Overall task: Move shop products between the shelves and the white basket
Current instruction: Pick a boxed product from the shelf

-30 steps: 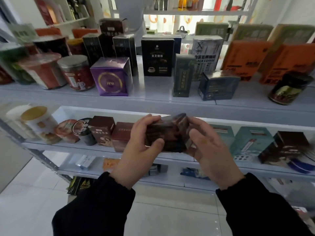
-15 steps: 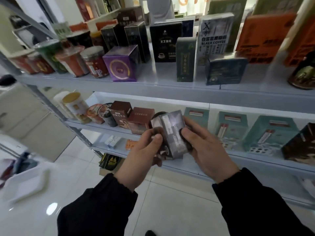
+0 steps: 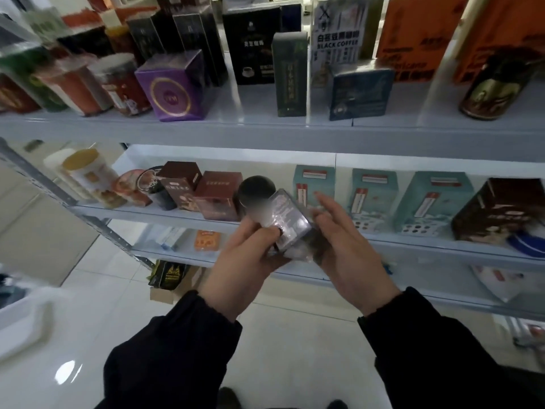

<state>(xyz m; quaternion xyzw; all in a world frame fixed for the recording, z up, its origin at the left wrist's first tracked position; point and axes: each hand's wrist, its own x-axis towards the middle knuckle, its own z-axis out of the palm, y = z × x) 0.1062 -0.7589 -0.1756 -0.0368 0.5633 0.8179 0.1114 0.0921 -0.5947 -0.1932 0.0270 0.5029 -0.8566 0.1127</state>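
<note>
Item: small glossy box [image 3: 290,222], dark with a silvery printed face, film-wrapped, tilted with one corner up. Location: held in the air in front of the middle shelf [image 3: 413,246], above the floor [image 3: 280,349], resting on no shelf. Holder: left grip [image 3: 250,255], narrow and closed on the box, thumb pressed on the printed face and fingers underneath, a hold that likely lets the label face the person for reading. Right grip [image 3: 351,246]: wide, fingers straight and spread just beside the box's right edge; the palm seems to touch the lower corner, probably to steady it, though motion blur leaves contact uncertain. Behind the item: a dark round tin [image 3: 253,190] and brown cartons [image 3: 216,193] to the left, teal cartons [image 3: 373,199] to the right, all upright with faces outward for display. Upper shelf [image 3: 265,128]: purple box [image 3: 174,87] and taller packs, also faced forward. Destination: a blurred white form at lower left [image 3: 23,320] may be the white basket; this cannot be confirmed. Status, as judged: item is off the shelves and in hand, placement not yet made.
</note>
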